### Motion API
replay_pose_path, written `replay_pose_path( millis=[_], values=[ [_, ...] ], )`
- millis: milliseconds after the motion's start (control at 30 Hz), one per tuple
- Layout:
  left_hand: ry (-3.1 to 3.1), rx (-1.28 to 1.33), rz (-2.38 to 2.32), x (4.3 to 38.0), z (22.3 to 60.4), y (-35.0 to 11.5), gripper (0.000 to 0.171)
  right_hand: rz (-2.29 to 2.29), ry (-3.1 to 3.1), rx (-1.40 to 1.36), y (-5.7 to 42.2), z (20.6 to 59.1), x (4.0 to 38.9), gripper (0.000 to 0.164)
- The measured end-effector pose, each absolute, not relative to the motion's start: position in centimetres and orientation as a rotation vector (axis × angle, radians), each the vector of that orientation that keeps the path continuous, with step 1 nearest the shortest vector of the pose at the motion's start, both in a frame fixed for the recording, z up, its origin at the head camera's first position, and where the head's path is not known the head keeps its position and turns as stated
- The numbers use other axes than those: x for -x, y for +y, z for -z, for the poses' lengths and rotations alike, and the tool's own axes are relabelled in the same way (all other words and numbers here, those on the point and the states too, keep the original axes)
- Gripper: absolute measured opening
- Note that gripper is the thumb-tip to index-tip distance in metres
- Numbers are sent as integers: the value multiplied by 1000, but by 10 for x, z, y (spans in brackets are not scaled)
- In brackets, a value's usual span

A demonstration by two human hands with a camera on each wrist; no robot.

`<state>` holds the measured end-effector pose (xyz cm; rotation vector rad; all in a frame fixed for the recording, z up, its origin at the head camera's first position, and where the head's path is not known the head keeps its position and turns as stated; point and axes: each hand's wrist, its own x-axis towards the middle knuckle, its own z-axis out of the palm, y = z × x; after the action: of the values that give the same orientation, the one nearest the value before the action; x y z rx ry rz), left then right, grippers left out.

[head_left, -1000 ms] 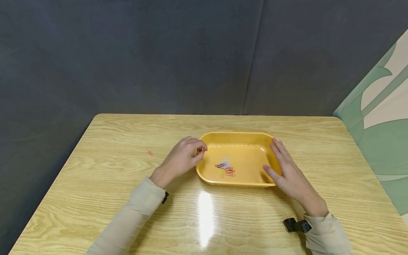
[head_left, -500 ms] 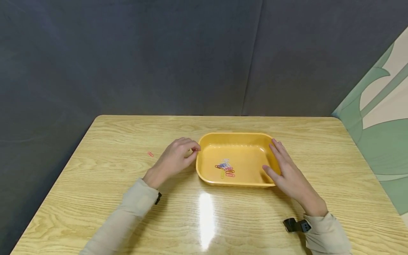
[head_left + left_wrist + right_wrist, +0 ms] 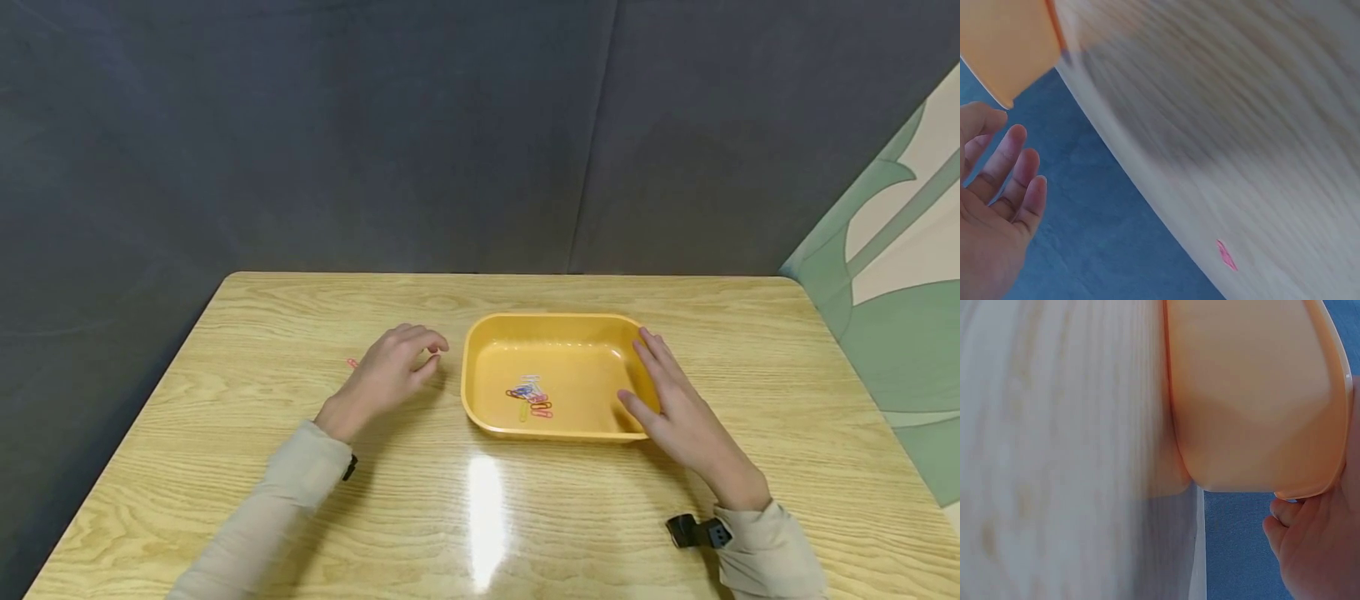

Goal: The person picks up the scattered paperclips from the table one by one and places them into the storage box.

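A yellow plastic tray (image 3: 480, 425) sits on the wooden table with a small heap of coloured paper clips (image 3: 531, 393) in its left half. My left hand (image 3: 386, 367) is in the air left of the tray, fingers loosely bent, thumb and index finger apart with nothing between them. Partly behind that hand in the head view lies a pink paper clip (image 3: 1226, 255) on the tabletop. My right hand (image 3: 686, 417) rests at the tray's right rim, its fingers extended along the edge and the thumb reaching over the inside.
The wooden table (image 3: 600, 517) has a rounded far edge against a dark padded wall (image 3: 420, 150). A green and cream patterned panel (image 3: 900, 333) rises on the right. Black straps with small devices (image 3: 700, 532) sit at both wrists.
My left hand has moved leftward from over the tray's left rim to above the table, its thumb and index finger parting. The right hand and tray stay in place.
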<state>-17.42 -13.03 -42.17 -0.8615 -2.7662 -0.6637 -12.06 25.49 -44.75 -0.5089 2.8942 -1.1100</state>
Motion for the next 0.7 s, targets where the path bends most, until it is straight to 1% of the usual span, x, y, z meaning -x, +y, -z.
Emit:
replay_pose_path(
  millis=[233,700],
  values=[
    [-2768,860,626,175,424,-145,17,1105,2890,494,255,447,120,77],
    [-2915,711,619,175,430,-176,21,1108,2893,501,255,447,121,78]
  ],
)
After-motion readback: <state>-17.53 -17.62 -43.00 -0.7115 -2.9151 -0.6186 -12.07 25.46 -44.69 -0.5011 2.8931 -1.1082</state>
